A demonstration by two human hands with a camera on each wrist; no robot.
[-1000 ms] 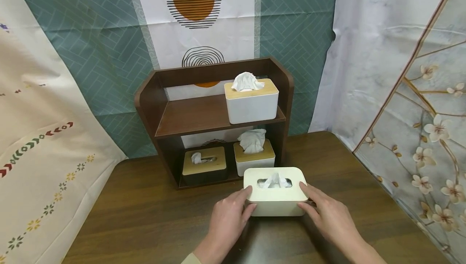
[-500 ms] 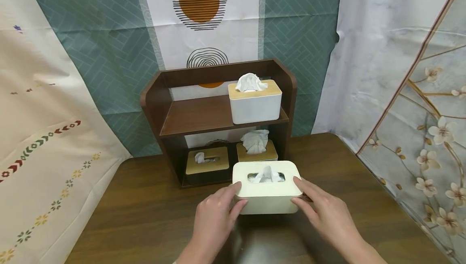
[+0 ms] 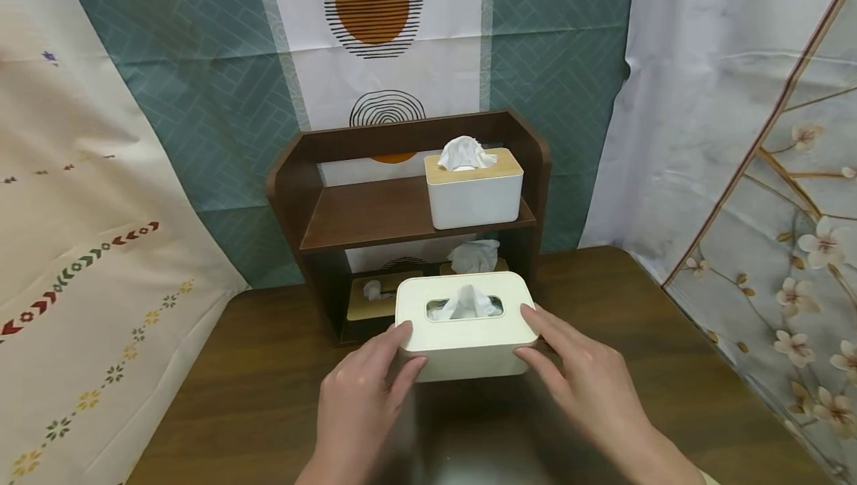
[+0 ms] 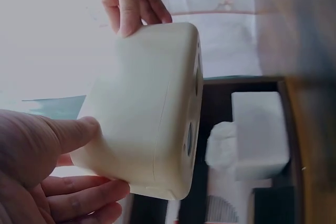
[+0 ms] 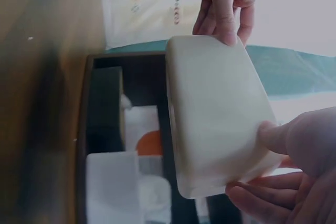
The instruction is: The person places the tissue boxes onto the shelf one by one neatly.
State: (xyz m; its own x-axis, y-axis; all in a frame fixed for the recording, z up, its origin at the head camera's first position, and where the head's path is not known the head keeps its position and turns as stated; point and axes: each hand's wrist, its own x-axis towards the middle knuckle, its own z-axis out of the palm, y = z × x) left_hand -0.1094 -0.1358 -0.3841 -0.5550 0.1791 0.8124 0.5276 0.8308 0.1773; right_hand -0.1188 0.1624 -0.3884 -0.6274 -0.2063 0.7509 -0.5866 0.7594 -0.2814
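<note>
A cream tissue box (image 3: 469,362) with rounded corners is held up over the table, a white tissue (image 3: 466,303) poking from its oval slot. My left hand (image 3: 361,399) grips its left end, thumb on the front face and fingers round the side. At the opposite end my right hand (image 3: 589,381) grips it the same way. Both wrist views show the thumbs pressed on the box's broad front face. Behind it, the box overlaps the lower compartment of a dark brown two-tier shelf (image 3: 355,210) in the head view.
On the upper tier, at the right, sits a white tissue box (image 3: 477,198) with a wooden lid. Below are a dark tissue box (image 3: 364,306) at left and another wooden-lidded one (image 3: 445,268), partly hidden. The wooden table (image 3: 228,388) meets patterned cloths at back and sides.
Both hands have moved the cream tissue box left and up, away from the table. It now covers more of the lower-tier boxes. The view has shifted slightly.
</note>
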